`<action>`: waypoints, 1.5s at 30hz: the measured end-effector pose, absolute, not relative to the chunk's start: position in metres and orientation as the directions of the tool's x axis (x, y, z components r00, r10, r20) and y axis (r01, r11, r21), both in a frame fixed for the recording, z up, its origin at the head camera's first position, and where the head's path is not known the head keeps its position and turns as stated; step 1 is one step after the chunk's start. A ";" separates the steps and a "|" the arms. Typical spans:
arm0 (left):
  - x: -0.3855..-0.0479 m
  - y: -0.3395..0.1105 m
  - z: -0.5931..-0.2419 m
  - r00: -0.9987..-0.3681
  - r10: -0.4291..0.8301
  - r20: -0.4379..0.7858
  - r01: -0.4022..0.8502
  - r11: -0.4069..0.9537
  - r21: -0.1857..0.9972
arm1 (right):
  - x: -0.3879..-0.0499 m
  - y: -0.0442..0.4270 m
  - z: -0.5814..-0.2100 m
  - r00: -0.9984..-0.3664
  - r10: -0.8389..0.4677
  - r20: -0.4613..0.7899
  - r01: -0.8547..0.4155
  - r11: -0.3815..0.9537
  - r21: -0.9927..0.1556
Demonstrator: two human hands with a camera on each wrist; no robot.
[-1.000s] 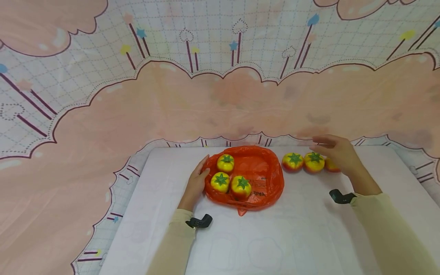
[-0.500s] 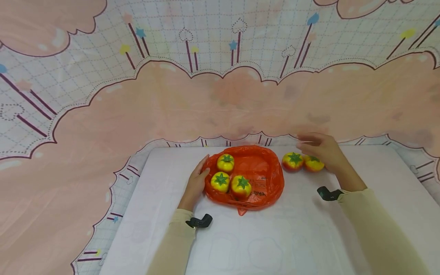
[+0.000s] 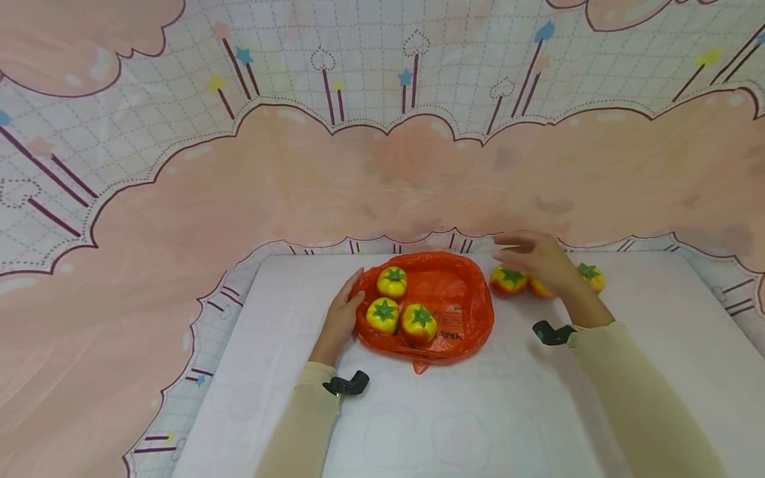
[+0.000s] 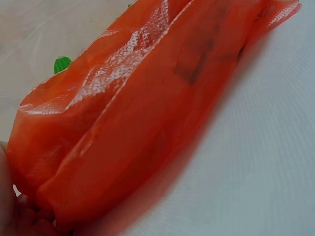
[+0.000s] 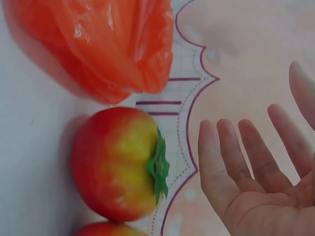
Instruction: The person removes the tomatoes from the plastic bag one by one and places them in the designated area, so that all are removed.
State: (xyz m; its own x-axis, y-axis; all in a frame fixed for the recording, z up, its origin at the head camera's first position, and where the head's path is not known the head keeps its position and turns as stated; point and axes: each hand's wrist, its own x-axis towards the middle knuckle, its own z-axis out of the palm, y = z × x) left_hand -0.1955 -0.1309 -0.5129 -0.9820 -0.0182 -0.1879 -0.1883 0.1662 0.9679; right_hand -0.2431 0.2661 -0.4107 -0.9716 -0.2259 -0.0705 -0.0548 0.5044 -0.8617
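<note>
A red plastic bag (image 3: 476, 299), its rim rolled down, lies spread on the table with three yellow-red tomatoes (image 3: 392, 283) inside, at its left half. My left hand (image 3: 340, 322) holds the bag's left rim, thumb on the inner side; the left wrist view shows only part of those fingers beside the bag wall (image 4: 128, 132). Right of the bag is a row of tomatoes: one nearest the bag (image 3: 506, 284), another partly covered by my wrist, and a third (image 3: 593, 277) farther right. Over this row hovers my right hand (image 3: 540, 260), fingers extended, holding nothing and apart from the tomato (image 5: 115, 162).
The white table (image 3: 406, 425) extends in front of the bag. Behind it hangs a patterned cloth backdrop (image 3: 382, 172), close to the table's back edge. Each wrist wears a small black camera (image 3: 552, 333).
My right hand has moved left along the row of tomatoes toward the bag, uncovering the rightmost tomato. The left hand, the bag and the tomatoes stay where they were.
</note>
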 end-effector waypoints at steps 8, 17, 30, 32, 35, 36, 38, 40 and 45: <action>-0.197 -0.131 -0.513 -0.983 -0.021 -0.181 -0.182 0.178 0.967 | -0.244 0.251 -0.412 -0.957 -0.275 -0.097 -0.049 0.480 -0.876; -0.196 -0.131 -0.512 -0.982 -0.016 -0.187 -0.187 0.171 0.968 | -0.247 0.235 -0.421 -0.935 -0.339 -0.103 -0.078 0.481 -0.873; -0.197 -0.132 -0.515 -0.981 -0.021 -0.191 -0.192 0.172 0.966 | -0.249 0.212 -0.436 -0.880 -0.455 -0.138 -0.051 0.379 -0.924; -0.197 -0.132 -0.516 -0.981 -0.022 -0.191 -0.192 0.174 0.966 | -0.249 0.209 -0.437 -0.870 -0.472 -0.142 -0.052 0.374 -0.926; -0.197 -0.132 -0.516 -0.981 -0.023 -0.191 -0.192 0.175 0.966 | -0.249 0.203 -0.438 -0.856 -0.492 -0.158 -0.046 0.377 -0.925; -0.197 -0.132 -0.516 -0.981 -0.022 -0.190 -0.191 0.176 0.966 | -0.249 0.201 -0.438 -0.852 -0.496 -0.166 -0.042 0.380 -0.924; -0.197 -0.132 -0.515 -0.982 -0.021 -0.190 -0.191 0.175 0.966 | -0.249 0.197 -0.438 -0.844 -0.509 -0.171 -0.045 0.383 -0.923; -0.197 -0.132 -0.515 -0.982 -0.020 -0.190 -0.190 0.173 0.966 | -0.249 0.194 -0.440 -0.834 -0.523 -0.174 -0.043 0.377 -0.925; -0.196 -0.132 -0.514 -0.984 -0.015 -0.179 -0.179 0.165 0.970 | -0.248 0.183 -0.444 -0.801 -0.564 -0.199 -0.001 0.334 -0.943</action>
State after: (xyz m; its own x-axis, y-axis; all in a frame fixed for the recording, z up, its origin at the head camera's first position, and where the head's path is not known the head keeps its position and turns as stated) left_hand -0.1957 -0.1318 -0.5142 -0.9837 -0.0151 -0.1792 -0.1792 0.1650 0.9699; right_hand -0.2483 0.1835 -0.4440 -0.8014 -0.5641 -0.1989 -0.0012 0.3341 -0.9425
